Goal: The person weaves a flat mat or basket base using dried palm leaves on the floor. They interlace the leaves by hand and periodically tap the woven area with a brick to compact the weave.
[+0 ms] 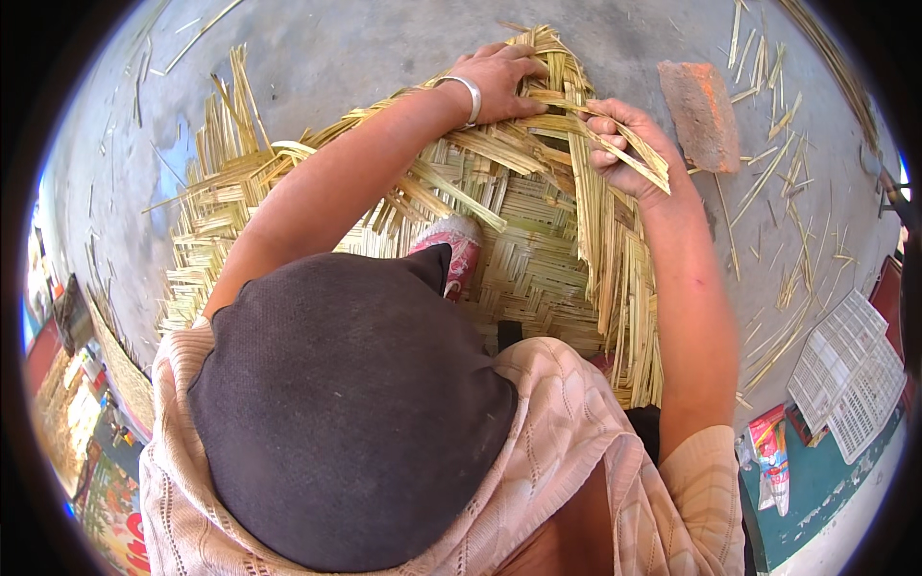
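A large woven mat (523, 235) of flat, yellow-green reed strips lies in front of me, its rim folded over along the far and right sides. My left hand (499, 84), with a silver bangle at the wrist, rests on the folded edge near the far corner, fingers spread over the strips. Just right of that corner, my right hand (624, 144) is closed round a reed strip (645, 152). This strip runs from beside my left thumb through my right fingers, and its loose end bends back toward me. Part of the corner is hidden under my left fingers.
A reddish brick (699, 115) lies on the grey floor (384, 48) right of the mat. Loose reed scraps (783, 192) are scattered farther right. Printed sheets (850, 374) and a colourful packet (770, 456) lie at lower right. A red patterned shoe (456, 248) is on the mat.
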A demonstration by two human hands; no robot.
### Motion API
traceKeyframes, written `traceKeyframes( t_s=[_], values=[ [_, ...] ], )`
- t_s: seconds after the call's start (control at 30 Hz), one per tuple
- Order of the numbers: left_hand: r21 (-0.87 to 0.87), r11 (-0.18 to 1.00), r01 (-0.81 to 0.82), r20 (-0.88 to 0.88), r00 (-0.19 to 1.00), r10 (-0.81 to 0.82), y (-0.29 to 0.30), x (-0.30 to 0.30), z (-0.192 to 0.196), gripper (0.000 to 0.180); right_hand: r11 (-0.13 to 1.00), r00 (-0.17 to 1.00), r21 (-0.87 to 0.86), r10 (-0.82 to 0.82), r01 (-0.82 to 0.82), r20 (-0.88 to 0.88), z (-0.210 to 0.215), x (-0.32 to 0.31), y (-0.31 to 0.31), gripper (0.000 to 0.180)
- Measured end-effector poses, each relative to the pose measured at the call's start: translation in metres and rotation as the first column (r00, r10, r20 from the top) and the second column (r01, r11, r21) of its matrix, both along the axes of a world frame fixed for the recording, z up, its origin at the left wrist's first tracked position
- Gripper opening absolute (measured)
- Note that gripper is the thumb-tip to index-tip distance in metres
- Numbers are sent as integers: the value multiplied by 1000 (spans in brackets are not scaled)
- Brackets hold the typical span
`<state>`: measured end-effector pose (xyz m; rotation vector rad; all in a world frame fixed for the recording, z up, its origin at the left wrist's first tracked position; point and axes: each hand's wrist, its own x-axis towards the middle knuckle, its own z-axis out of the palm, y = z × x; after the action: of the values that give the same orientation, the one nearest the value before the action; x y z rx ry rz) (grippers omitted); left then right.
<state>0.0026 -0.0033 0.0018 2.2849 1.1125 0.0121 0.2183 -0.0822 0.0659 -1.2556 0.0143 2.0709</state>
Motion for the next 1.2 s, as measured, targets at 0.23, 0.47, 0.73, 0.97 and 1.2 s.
traceKeyframes(
  t_s=[0.23,0.47,0.73,0.97,1.2],
  values=[
    [62,998,9,-144,990,0,-12,13,11,59,998,893,-37,61,-50,445,-2,-48,-20,10],
    [-52,998,-32,163,986,40,5,-9,-16,51,899,530,58,203,-434,824,-18,-80,-39,30],
    [-66,948,-310,70,947,315,-2,16,-20,36,895,528,50,216,-444,822,-27,-76,-43,29],
    [-13,966,-258,89,962,258,-2,14,-19,32,991,929,45,100,-124,355,-6,-23,-33,7],
    [-125,985,-116,110,985,130,10,4,-13,36,984,924,23,157,-176,349,-1,-20,-29,9]
  ],
)
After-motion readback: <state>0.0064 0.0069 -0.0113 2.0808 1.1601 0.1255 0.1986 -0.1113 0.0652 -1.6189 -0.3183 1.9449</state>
